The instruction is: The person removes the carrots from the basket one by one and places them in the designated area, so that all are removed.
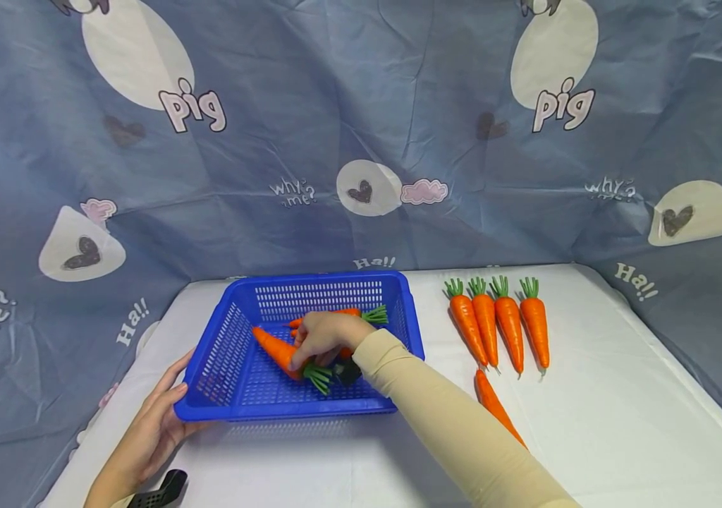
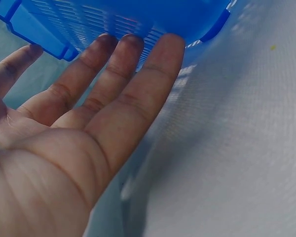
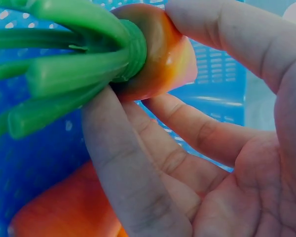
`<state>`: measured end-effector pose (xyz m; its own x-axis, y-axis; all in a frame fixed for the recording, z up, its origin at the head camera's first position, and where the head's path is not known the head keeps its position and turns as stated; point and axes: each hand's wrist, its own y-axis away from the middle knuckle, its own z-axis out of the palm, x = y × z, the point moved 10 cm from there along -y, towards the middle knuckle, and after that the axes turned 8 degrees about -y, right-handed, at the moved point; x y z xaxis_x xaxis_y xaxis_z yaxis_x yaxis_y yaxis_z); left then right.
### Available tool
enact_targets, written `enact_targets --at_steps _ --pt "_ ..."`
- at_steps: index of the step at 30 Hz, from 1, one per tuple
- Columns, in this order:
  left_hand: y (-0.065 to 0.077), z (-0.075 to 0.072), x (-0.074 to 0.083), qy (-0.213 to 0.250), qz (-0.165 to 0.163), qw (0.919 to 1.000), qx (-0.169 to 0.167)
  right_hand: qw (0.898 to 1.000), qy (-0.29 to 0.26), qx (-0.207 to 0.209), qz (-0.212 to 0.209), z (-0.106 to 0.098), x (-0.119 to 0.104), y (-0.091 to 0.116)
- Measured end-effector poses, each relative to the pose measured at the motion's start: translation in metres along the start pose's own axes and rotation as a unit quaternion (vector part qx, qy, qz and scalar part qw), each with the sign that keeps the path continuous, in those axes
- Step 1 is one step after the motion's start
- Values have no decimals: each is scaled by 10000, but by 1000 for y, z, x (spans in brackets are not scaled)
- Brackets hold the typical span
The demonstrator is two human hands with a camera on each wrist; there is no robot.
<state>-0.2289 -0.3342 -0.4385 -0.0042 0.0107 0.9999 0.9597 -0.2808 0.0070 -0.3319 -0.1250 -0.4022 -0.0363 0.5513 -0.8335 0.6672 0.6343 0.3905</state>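
My right hand (image 1: 323, 335) reaches into a blue perforated plastic basket (image 1: 310, 409) and pinches an orange carrot (image 1: 275, 349) near its green stalk end. In the right wrist view, thumb and fingers close around the carrot's top (image 3: 153, 54), its thick green stalks (image 3: 79, 64) pointing left. More carrots (image 1: 351, 312) lie in the basket, partly covered by this hand. At the basket's left front corner is my left hand (image 1: 151, 423), its fingers spread against the side. The left wrist view shows fairly straight fingers (image 2: 133, 98) touching the basket wall from outside and below.
Several carrots (image 1: 508, 328) lie in a row on the white tabletop (image 1: 608, 395) right of the basket. A single carrot (image 1: 497, 406) lies nearer, partly behind my right sleeve (image 1: 443, 423). A blue-grey patterned cloth (image 1: 272, 141) hangs behind and around the table.
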Motion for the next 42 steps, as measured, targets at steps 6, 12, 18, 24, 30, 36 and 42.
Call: enact_targets --at_steps 6,12,18,24,30,36,42 --pt "-1 1 -1 51 47 10000 -59 9998 87 28 -160 -6 -9 5" --pt "-1 1 0 81 96 9999 -97 9991 315 109 -278 -13 -19 14" --pt "-1 0 -1 66 -53 10000 -27 9991 133 270 -284 -24 -21 26" --pt "1 -3 -2 -132 -109 9998 143 9987 181 254 -403 -33 -22 39" --pt "1 -4 -4 -81 -101 9998 142 9984 284 251 -414 -42 -21 53" --pt "-1 0 0 28 31 10000 -27 9989 171 130 -418 -49 -15 63" --pt "-1 2 0 113 37 9999 -98 9987 136 118 -481 -54 -10 77"
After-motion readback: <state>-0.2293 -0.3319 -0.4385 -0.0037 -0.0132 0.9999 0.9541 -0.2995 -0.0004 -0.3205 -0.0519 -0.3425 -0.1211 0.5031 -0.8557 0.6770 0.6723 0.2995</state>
